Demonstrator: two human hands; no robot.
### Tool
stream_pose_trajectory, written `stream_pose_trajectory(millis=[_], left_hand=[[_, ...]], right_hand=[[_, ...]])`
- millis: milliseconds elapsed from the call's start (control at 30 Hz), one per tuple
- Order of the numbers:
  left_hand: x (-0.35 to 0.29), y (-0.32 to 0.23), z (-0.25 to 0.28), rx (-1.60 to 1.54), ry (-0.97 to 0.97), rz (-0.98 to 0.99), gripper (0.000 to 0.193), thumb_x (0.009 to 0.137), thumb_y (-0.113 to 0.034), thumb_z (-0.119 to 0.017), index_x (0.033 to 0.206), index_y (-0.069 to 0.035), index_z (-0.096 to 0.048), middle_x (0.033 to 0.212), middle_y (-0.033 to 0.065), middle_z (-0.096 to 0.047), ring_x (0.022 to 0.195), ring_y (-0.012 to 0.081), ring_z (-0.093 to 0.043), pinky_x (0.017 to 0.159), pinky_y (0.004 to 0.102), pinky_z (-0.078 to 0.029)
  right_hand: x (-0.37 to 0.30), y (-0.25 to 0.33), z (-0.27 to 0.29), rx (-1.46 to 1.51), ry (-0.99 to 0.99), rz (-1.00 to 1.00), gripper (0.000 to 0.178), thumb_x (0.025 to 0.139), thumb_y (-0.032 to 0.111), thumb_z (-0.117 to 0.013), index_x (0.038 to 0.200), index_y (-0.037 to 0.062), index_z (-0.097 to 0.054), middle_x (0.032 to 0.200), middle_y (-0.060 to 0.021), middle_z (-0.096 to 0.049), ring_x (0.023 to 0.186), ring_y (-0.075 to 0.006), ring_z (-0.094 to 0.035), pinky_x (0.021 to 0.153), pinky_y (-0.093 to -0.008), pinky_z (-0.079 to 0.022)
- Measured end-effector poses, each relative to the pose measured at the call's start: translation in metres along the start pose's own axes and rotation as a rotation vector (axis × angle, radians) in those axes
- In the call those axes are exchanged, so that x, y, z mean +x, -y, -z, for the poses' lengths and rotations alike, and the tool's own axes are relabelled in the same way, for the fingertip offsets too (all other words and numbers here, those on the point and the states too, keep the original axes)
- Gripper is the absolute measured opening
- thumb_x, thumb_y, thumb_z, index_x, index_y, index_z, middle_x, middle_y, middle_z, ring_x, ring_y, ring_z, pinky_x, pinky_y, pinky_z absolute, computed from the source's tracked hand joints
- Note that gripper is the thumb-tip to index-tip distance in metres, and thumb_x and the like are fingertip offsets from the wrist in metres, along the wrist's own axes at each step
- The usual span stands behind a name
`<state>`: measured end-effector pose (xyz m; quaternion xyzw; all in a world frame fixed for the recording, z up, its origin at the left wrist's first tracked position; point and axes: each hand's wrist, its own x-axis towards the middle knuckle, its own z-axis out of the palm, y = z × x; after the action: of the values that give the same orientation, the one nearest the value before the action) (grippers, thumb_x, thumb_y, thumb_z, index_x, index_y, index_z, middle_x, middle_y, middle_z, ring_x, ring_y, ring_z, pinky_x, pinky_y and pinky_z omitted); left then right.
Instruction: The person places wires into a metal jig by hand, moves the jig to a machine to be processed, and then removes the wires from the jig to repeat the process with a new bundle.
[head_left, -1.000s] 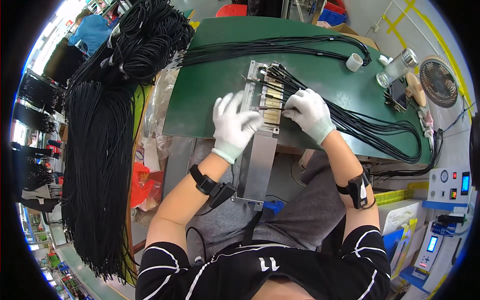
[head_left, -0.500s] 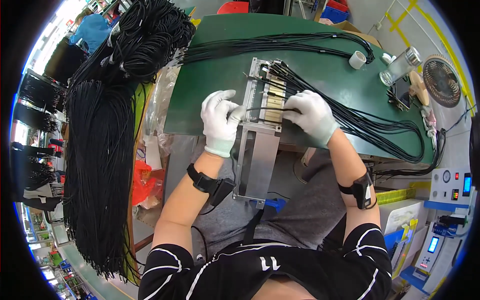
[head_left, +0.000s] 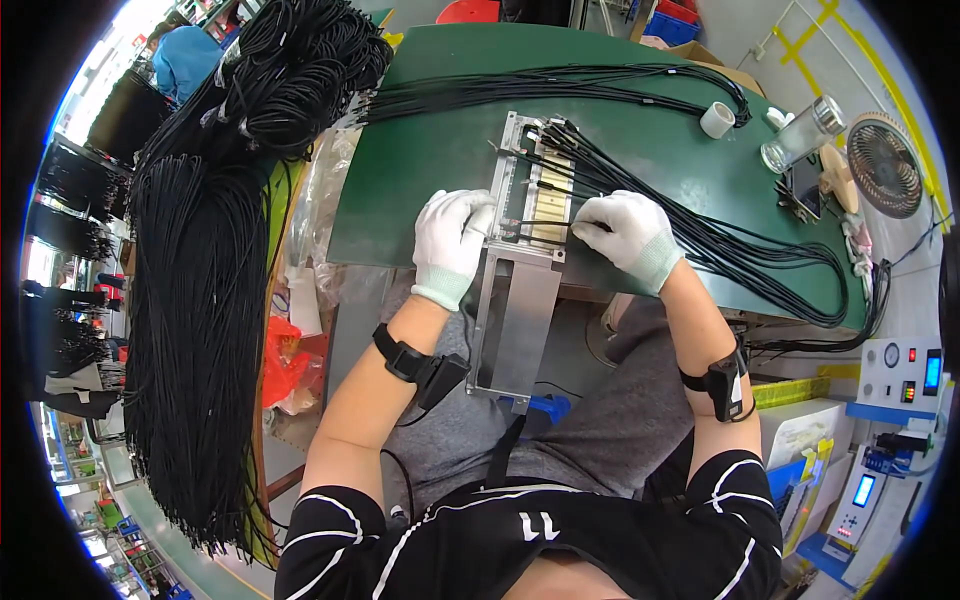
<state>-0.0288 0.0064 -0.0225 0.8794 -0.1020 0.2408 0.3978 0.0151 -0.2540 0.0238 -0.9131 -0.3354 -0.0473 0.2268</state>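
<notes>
While seated at green bench: left gloved hand spread flat against metal jig plate; right gloved hand pinching black cable across jig. Risk: neighbouring cable bundle snagging, cable slipping from slot.

Green table: white tape roll near the far right edge, clear glass jar lying tilted just beside it. Small round fan further right. Left of the table, a thick curtain of black cords hangs down (more coiled above it). Red plastic bag on the floor beside the cords. Lower right: grey control box with a blue screen.
</notes>
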Motion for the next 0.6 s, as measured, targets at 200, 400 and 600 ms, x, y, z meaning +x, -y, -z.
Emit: stream_pose_trajectory(millis=[200,400,600], left_hand=[[0.001,0.001,0.001,-0.007,0.037,0.012,0.018,0.092,-0.022,-0.063,0.103,-0.010,-0.072,0.115,0.0154,-0.069,0.115,0.0359,-0.059,0.103,0.0463,-0.042],[-0.004,-0.021,-0.009,0.221,0.120,-0.193,0.030,0.082,-0.039,-0.073,0.106,-0.022,-0.077,0.137,0.0172,-0.057,0.130,0.0401,-0.046,0.113,0.0502,-0.030],[0.004,-0.024,-0.016,0.300,0.182,-0.255,0.033,0.079,-0.046,-0.074,0.104,-0.027,-0.079,0.141,0.0182,-0.054,0.133,0.0414,-0.041,0.118,0.0543,-0.019]], right_hand=[[0.001,0.000,-0.001,-0.009,0.018,0.002,0.014,0.082,0.026,-0.071,0.084,0.0126,-0.071,0.075,-0.0080,-0.068,0.078,-0.0301,-0.064,0.070,-0.0420,-0.050],[0.002,-0.001,-0.008,-0.031,0.027,0.040,0.014,0.082,0.026,-0.071,0.085,0.0132,-0.071,0.077,-0.0074,-0.067,0.080,-0.0304,-0.063,0.071,-0.0416,-0.050],[0.015,-0.010,-0.009,-0.244,-0.116,-0.061,0.013,0.080,0.025,-0.074,0.085,0.0142,-0.070,0.084,-0.0051,-0.065,0.089,-0.0291,-0.061,0.077,-0.0401,-0.049]])
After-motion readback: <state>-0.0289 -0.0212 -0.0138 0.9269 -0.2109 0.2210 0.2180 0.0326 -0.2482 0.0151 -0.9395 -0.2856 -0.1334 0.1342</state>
